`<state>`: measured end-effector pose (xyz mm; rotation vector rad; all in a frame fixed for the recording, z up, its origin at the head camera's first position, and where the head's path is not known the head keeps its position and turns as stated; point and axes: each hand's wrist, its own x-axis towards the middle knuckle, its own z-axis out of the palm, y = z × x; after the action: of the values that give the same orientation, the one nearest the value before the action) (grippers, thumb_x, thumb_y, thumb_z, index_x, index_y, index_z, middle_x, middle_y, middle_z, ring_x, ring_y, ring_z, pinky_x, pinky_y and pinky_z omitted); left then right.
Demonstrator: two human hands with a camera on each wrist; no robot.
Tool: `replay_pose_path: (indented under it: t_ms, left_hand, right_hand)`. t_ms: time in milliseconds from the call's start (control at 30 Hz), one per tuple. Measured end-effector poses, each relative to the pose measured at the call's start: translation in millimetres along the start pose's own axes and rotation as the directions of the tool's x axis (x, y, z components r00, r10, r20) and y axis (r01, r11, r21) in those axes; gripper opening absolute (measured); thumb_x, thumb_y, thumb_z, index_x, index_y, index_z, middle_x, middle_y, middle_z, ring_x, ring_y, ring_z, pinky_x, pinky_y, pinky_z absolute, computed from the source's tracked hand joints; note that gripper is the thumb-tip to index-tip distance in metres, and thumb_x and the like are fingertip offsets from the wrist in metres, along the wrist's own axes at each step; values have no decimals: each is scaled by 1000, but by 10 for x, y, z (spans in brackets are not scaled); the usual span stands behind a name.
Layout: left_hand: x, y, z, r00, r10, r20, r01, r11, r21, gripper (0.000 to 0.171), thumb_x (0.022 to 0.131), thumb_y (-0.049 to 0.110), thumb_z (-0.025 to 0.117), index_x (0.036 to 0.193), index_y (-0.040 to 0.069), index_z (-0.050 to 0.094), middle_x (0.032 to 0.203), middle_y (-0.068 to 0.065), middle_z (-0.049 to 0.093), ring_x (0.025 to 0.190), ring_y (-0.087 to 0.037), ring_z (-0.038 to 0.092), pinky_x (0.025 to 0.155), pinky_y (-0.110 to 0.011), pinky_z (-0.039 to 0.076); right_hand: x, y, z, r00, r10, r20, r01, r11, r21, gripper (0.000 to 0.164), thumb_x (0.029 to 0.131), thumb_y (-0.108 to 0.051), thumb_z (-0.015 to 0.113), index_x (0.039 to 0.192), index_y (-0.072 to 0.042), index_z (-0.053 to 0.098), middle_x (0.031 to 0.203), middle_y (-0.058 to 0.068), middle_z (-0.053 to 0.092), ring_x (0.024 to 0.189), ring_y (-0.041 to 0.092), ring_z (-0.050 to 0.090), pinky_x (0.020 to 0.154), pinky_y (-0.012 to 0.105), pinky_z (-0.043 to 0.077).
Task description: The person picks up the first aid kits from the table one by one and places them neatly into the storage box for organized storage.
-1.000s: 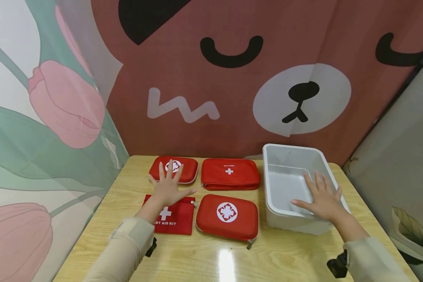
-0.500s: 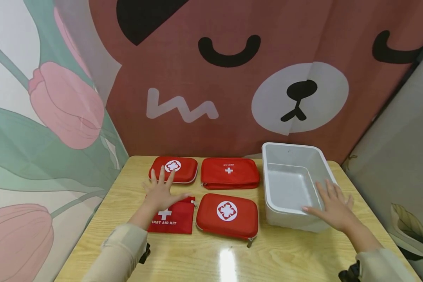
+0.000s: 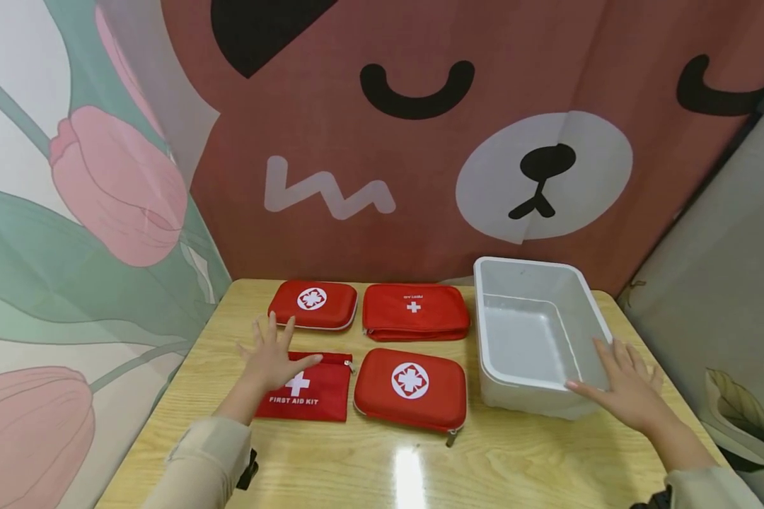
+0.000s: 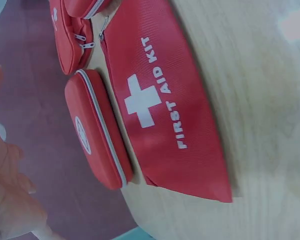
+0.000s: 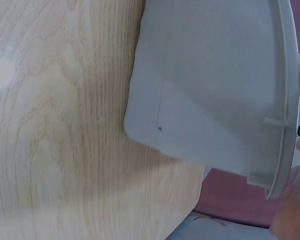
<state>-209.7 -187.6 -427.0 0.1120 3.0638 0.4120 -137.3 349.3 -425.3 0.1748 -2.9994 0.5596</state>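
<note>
My left hand point(image 3: 269, 363) is spread, holding nothing, over the left part of the flat pouch point(image 3: 321, 389), apart from it. My right hand point(image 3: 630, 396) is spread at the near right corner of the grey bin point(image 3: 528, 401); contact there I cannot tell. Also on the tabletop point(image 3: 331, 466): near case point(image 3: 414, 406) right of the flat pouch, far case point(image 3: 327, 311) behind it, zip pouch point(image 3: 415, 322) behind the near case.

Risks, judged: right palm catching the rim could skid or tip the bin, which looks light; a low left sweep could ruck the thin flat pouch or nudge the far case.

Readings: flat pouch, "FIRST AID KIT" under a white cross. Zip pouch: cross, small inverted lettering, apparently "FIRST AID". Both cases: round white emblem. No brand legible.
</note>
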Motion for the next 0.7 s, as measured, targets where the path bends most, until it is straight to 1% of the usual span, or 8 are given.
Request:
replay_pose_path:
  t_ms: [200, 300, 500, 633, 700]
  left_hand:
    - [-75, -139, 45, 998, -54, 12, 54, 998, -33, 100, 67, 70, 46, 138, 8, 13, 138, -26, -1, 119, -50, -7, 77, -73, -3]
    - [-124, -216, 54, 997, -75, 19, 76, 996, -48, 100, 68, 69, 46, 137, 5, 13, 138, -27, -2, 119, -50, -8, 78, -73, -3]
    - [-176, -358, 115, 993, -110, 38, 113, 990, -83, 102, 67, 69, 47, 137, 4, 12, 137, -27, -4, 118, -51, -9, 75, -73, -6]
    - [-210, -412, 166, 991, -123, 47, 127, 985, -114, 101, 68, 68, 48, 137, 3, 12, 137, -28, -4, 118, -51, -11, 74, -73, -8]
    - [-223, -430, 199, 989, -133, 62, 140, 982, -124, 101, 68, 68, 48, 137, 3, 11, 136, -28, -5, 118, -51, -11, 74, -73, -9]
  right_hand:
    - [-44, 87, -4, 1000, 14, -20, -14, 1000, 6, 89, 79, -46, 54, 135, 4, 7, 132, 37, 2, 116, 55, -3, 80, 68, -13]
    - [-54, 109, 2, 999, 14, -29, -13, 1000, 18, 89, 79, -46, 54, 135, 3, 6, 132, 37, 1, 116, 55, -2, 80, 67, -14]
    - [-61, 122, 18, 999, 12, -30, -10, 999, 46, 87, 80, -44, 54, 135, 3, 6, 132, 36, -1, 117, 53, -5, 81, 66, -16]
    - [-83, 137, 34, 999, 8, -32, -6, 998, 56, 85, 81, -42, 54, 135, 3, 7, 132, 36, 1, 117, 53, -4, 81, 66, -16]
    - [-98, 153, 46, 999, 7, -35, -5, 998, 59, 84, 81, -42, 54, 135, 4, 8, 132, 37, 2, 117, 53, -4, 81, 66, -15]
